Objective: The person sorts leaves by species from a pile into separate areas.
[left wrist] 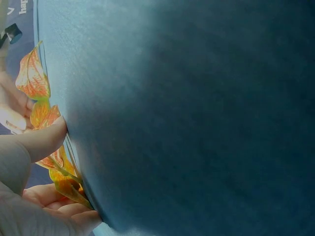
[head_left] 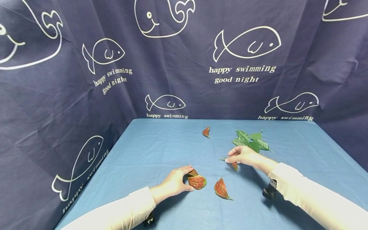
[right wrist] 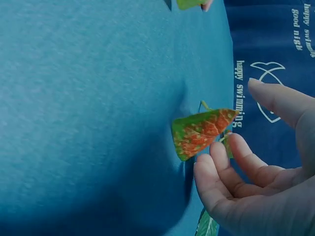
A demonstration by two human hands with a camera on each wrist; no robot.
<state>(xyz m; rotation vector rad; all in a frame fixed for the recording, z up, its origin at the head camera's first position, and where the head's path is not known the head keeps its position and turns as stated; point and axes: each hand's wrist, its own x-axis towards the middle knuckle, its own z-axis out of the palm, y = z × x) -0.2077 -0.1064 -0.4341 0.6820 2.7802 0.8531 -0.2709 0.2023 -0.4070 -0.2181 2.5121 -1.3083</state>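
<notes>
My left hand [head_left: 173,182] rests low on the cloth with thumb and fingers around a small pile of red-and-green leaves [head_left: 197,182]. From the left wrist, the thumb lies across the leaves [left wrist: 53,160], with the fingers on their other side. Farther right, my right hand [head_left: 243,156] is over a single red-green leaf [head_left: 235,166]. In the right wrist view its thumb stands well apart from the fingers, and the fingertips are right at the edge of the leaf [right wrist: 204,133]. Another red leaf [head_left: 221,188] lies between the hands, closer to me.
Several green leaves [head_left: 254,146] lie in a cluster just beyond the right hand. A small red leaf [head_left: 206,132] is near the back of the blue cloth-covered table [head_left: 161,140]. Dark blue curtains [head_left: 184,73] with fish drawings hang behind and at the left.
</notes>
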